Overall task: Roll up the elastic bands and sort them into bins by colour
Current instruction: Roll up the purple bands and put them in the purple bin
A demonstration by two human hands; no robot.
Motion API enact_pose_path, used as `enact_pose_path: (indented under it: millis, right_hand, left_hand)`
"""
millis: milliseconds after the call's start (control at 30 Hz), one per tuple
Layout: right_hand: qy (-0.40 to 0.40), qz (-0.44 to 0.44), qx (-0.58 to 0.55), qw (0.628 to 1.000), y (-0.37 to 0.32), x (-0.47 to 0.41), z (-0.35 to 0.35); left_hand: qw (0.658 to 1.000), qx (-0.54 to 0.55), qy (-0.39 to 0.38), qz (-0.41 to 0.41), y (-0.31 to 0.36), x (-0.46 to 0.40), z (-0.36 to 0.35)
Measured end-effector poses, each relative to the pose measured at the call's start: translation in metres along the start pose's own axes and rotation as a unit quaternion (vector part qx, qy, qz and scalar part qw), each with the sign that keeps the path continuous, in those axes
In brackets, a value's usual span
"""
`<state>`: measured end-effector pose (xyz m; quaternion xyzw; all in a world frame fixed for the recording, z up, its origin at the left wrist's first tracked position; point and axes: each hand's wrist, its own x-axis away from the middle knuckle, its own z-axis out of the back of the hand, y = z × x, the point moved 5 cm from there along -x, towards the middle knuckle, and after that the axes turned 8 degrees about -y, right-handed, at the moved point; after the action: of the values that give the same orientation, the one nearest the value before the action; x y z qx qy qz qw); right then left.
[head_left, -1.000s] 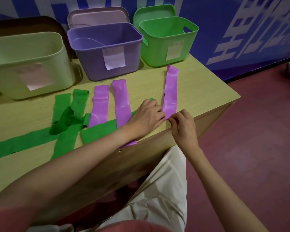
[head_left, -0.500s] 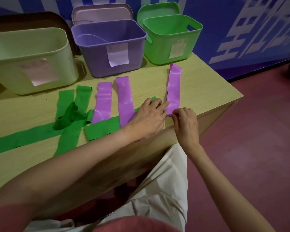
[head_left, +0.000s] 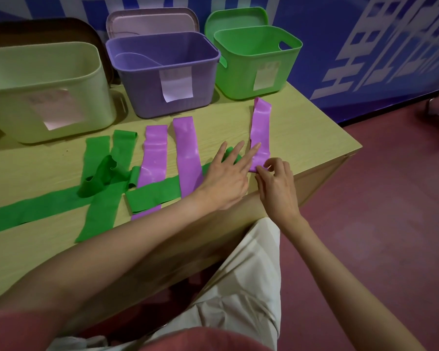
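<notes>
1. Broadly, a pale yellow wood-grain table (head_left: 302, 127) fills the upper left of the view, with dark red floor at 3 o'clock.
2. Three open plastic bins stand along its far edge: a cream bin (head_left: 43, 97) at 10 o'clock, a purple bin (head_left: 147, 97) at 12 o'clock with a white paper label, and a green bin (head_left: 241, 79) at 1 o'clock.
3. Long green elastic bands (head_left: 96, 211) lie crossed and crumpled at 9 o'clock; two flat purple elastic bands (head_left: 153, 158) lie side by side just right of them.
4. A third purple elastic band (head_left: 261, 133) lies apart near the table's right end, pointing toward the green bin.
5. Her left hand (head_left: 226, 178) lies flat, fingers straight and spread, one fingertip pressing this band.
6. Her right hand (head_left: 276, 186) pinches the band's near end, where it curls, between thumb and curled fingers.
</notes>
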<state>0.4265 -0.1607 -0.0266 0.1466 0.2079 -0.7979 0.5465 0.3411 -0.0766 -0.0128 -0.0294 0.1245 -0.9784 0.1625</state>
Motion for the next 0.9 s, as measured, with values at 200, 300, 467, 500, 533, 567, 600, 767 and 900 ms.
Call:
enact_pose_path:
  millis: [200,300,467,500,533,567,600,767,900]
  right_hand:
    - [-0.008,-0.013,-0.001,1.0,0.002,-0.003,-0.001]
    - [0.004,-0.019,0.002,1.0,0.003,-0.003,0.002]
    - [-0.007,-0.025,0.026,0.999,0.006,-0.006,0.0]
    - [-0.012,-0.027,0.029,0.999,0.007,-0.007,0.0]
    - [-0.016,-0.031,0.032,0.999,0.009,-0.009,0.0]
    - [-0.019,-0.036,0.035,0.999,0.01,-0.011,0.0]
    - [-0.021,-0.04,0.038,0.998,0.012,-0.013,0.0]
    - [-0.026,-0.042,0.054,0.997,0.011,-0.018,-0.002]
    - [-0.03,-0.053,0.049,0.997,0.011,-0.016,-0.003]
  left_hand:
    - [1.0,-0.004,-0.014,-0.004,0.002,-0.009,-0.002]
    - [1.0,0.001,-0.008,-0.002,0.0,-0.014,-0.007]
    - [0.999,0.049,-0.004,-0.001,-0.009,-0.022,-0.01]
    - [0.997,0.071,0.003,-0.004,-0.011,-0.023,-0.01]
    - [0.994,0.103,0.022,-0.004,-0.013,-0.023,-0.008]
    - [0.988,0.141,0.057,-0.002,-0.015,-0.022,-0.003]
    - [0.979,0.176,0.104,0.002,-0.017,-0.021,0.001]
    - [0.947,0.27,0.175,-0.007,-0.025,-0.028,0.005]
    - [0.949,0.283,0.139,-0.017,-0.028,-0.04,0.0]
